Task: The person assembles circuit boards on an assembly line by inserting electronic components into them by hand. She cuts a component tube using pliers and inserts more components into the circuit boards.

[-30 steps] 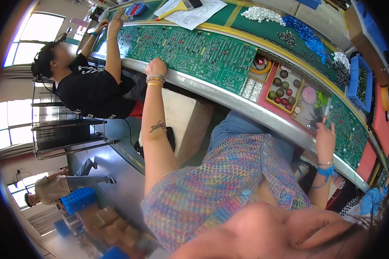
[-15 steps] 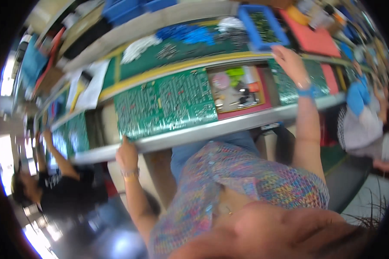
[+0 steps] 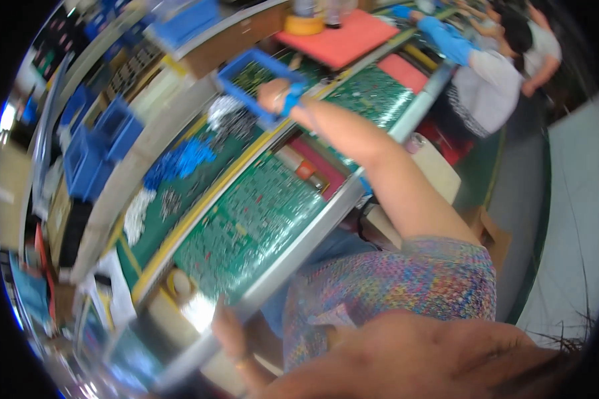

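Note:
My right hand [image 3: 273,95] is at the near right side of a blue bin [image 3: 238,98] that holds small dark and greenish parts. Its fingers are smeared by motion and partly turned away, so I cannot tell what they hold. My left hand [image 3: 228,332] is beside the near left corner of a large green circuit board [image 3: 253,206] and the silver rail [image 3: 293,249]. Blur hides whether its fingers grip the board. Many small components cover the board, which lies between the silver rail and a yellow-edged rail [image 3: 206,189].
Beyond the yellow edge lie piles of blue parts [image 3: 180,161], white parts [image 3: 138,216] and silvery-grey parts [image 3: 236,122]. Another green board [image 3: 369,93] lies farther along the line, near a red mat [image 3: 339,40]. A co-worker in blue sleeves [image 3: 446,40] sits at the right.
The view has swung to the right, tilting the line diagonally. My right hand has gone from beside the bin's near end to over its edge. My left hand stays by the board's near left corner.

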A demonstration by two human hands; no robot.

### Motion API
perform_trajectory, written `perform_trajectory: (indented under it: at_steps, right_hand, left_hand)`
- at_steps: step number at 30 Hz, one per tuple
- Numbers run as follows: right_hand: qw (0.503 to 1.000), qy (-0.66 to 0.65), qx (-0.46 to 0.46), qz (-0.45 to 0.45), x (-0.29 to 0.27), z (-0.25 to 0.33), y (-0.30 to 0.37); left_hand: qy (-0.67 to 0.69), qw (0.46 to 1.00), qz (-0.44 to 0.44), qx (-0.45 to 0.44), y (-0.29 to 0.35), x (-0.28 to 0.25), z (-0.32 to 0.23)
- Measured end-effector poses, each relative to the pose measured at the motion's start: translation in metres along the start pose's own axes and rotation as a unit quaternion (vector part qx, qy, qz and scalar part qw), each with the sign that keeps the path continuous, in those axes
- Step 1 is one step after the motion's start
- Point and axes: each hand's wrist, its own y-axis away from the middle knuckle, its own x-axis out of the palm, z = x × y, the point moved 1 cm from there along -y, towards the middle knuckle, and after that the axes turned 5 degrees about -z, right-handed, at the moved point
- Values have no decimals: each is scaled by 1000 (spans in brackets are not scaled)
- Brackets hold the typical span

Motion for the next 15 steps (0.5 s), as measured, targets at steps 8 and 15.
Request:
perform_trajectory:
  at_steps: [8,15]
  right_hand:
    - [989,-74,62,-114,12,-19,-15]
    - [980,-119,64,-146,24,-40,-17]
  left_hand:
    - [892,282,176,-308,-69,29,-53]
    - [893,252,188,-323,-112,70,-99]
